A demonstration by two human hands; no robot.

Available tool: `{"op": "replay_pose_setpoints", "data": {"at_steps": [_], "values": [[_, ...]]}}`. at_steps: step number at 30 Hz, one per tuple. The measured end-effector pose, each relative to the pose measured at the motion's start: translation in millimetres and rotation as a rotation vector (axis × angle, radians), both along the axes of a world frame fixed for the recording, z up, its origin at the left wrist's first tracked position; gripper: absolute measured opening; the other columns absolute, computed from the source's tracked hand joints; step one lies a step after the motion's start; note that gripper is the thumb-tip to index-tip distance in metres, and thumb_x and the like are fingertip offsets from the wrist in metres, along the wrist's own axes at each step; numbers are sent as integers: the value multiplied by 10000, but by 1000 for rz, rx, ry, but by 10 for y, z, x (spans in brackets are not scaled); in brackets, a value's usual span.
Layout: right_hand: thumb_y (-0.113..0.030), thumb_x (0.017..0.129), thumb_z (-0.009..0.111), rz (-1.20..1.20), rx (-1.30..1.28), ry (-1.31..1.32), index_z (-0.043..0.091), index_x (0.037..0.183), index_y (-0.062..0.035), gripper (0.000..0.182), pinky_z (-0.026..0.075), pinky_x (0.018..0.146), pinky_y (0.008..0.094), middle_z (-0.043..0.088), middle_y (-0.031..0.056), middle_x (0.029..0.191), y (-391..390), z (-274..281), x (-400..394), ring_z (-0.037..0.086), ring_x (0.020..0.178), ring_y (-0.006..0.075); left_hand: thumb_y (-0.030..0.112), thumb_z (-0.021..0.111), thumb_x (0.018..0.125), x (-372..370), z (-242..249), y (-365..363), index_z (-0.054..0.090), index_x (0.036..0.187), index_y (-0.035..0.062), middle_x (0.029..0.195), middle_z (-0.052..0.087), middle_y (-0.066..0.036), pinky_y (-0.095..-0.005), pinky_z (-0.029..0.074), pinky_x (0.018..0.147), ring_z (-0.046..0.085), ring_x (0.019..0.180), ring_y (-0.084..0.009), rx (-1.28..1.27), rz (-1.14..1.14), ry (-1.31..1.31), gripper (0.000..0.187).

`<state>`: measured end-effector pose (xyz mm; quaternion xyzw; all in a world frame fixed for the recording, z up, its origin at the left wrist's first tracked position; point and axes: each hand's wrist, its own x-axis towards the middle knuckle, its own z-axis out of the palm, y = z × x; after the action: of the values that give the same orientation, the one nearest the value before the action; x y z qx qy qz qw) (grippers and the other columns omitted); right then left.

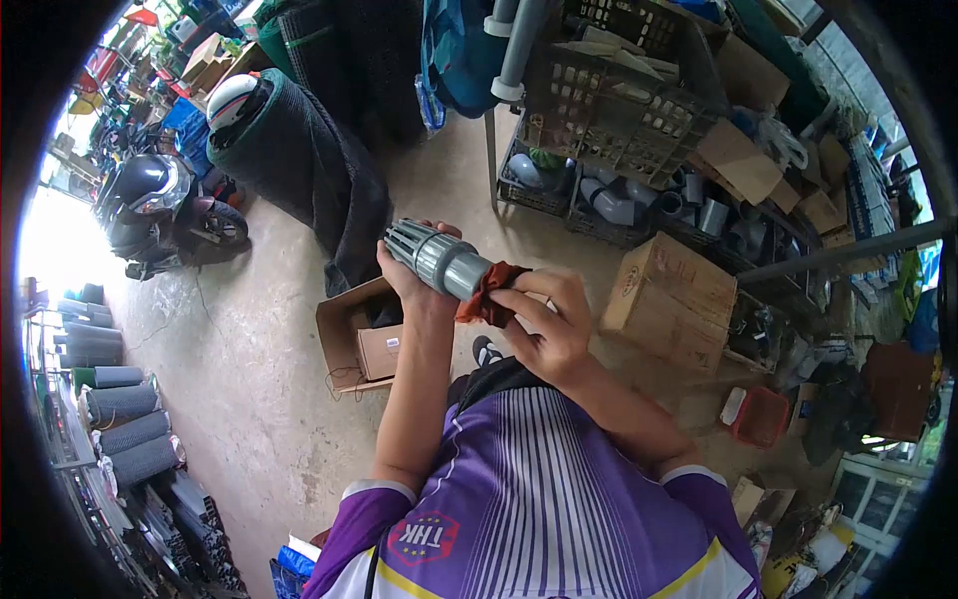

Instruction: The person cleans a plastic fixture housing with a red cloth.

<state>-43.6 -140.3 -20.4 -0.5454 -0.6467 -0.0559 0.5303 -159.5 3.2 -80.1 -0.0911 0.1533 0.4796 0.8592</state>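
A grey plastic foot valve with a slotted strainer end lies across my left hand, slanting down to the right in front of my chest. My left fingers wrap around it from beneath, partly hidden by it. At its plain round end, my right hand pinches a rust-red cloth. The cloth is pressed against the valve's rim and covers that end, so its opening is hidden.
Below my hands stands an open cardboard box with a smaller box inside. A closed carton sits to the right. Behind it, a shelf holds a black crate and grey pipe fittings. Mesh rolls and a motorbike stand left.
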Motion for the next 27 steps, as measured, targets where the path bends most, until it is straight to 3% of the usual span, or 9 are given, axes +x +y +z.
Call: {"op": "replay_pose_setpoints", "data": {"at_steps": [1, 2, 8, 11, 14, 20, 23, 26, 27], "values": [[-85, 667, 749, -21, -1, -82, 673, 1009, -65, 351, 455, 825, 424, 587, 115, 1019, -8, 15, 12, 558, 909, 261, 504, 295, 907, 20, 41, -5, 498, 856, 34, 788, 517, -108, -417, 466, 610, 526, 713, -276, -23, 14, -14, 514], [-139, 721, 735, -74, -29, -64, 675, 1045, -95, 333, 381, 933, 489, 559, 126, 1085, -18, -25, 14, 523, 1044, 309, 503, 304, 906, 27, 72, -7, 496, 850, 30, 787, 516, -110, -416, 466, 606, 523, 710, -274, -45, 31, -27, 514], [-55, 800, 668, 338, -165, 351, 676, 1050, -90, 253, 517, 779, 353, 552, 132, 1087, 35, -54, 31, 620, 942, 287, 443, 424, 847, -33, 30, -28, 551, 822, -26, 808, 480, -136, -309, 467, 662, 488, 801, -221, 153, -12, -51, 486], [13, 779, 652, 312, -335, 426, 688, 996, -55, 230, 523, 679, 280, 581, 120, 1024, -48, 119, 76, 648, 806, 235, 462, 396, 866, -38, 144, -87, 540, 836, -5, 809, 484, -130, -311, 471, 630, 498, 761, -228, 166, 52, 28, 490], [42, 743, 667, 239, -399, 311, 698, 943, -39, 219, 512, 666, 276, 610, 97, 911, -70, 186, 156, 649, 782, 205, 480, 340, 895, -43, 306, -123, 525, 854, 40, 823, 502, -110, -340, 474, 634, 505, 724, -243, 240, 148, 179, 479], [55, 697, 706, 113, -288, 337, 683, 840, -10, 158, 503, 600, 257, 618, 83, 822, -75, 170, 175, 658, 747, 161, 531, 341, 892, -6, 581, -232, 536, 837, 60, 814, 512, -77, -353, 474, 666, 495, 762, -229, 350, 215, 190, 513], [53, 684, 727, 163, -194, 548, 622, 824, 9, 181, 513, 606, 243, 640, 78, 836, -118, -6, 148, 662, 716, 144, 529, 337, 896, -28, 613, -244, 538, 832, 67, 818, 500, -68, -343, 474, 671, 476, 748, -210, 432, 192, 193, 508], [61, 669, 749, 130, -143, 1087, 564, 854, -2, 269, 518, 586, 225, 653, 77, 785, -21, 282, 0, 654, 681, 119, 532, 328, 900, -75, 672, -267, 527, 831, 68, 816, 475, -63, -326, 474, 667, 445, 727, -187, 573, 198, 220, 510], [63, 674, 747, 149, -228, 1001, 552, 888, -5, 298, 520, 586, 223, 652, 78, 775, -12, 215, 53, 653, 683, 117, 534, 325, 902, -90, 709, -281, 522, 831, 67, 814, 466, -61, -320, 474, 665, 433, 721, -180, 631, 208, 229, 512]]}}
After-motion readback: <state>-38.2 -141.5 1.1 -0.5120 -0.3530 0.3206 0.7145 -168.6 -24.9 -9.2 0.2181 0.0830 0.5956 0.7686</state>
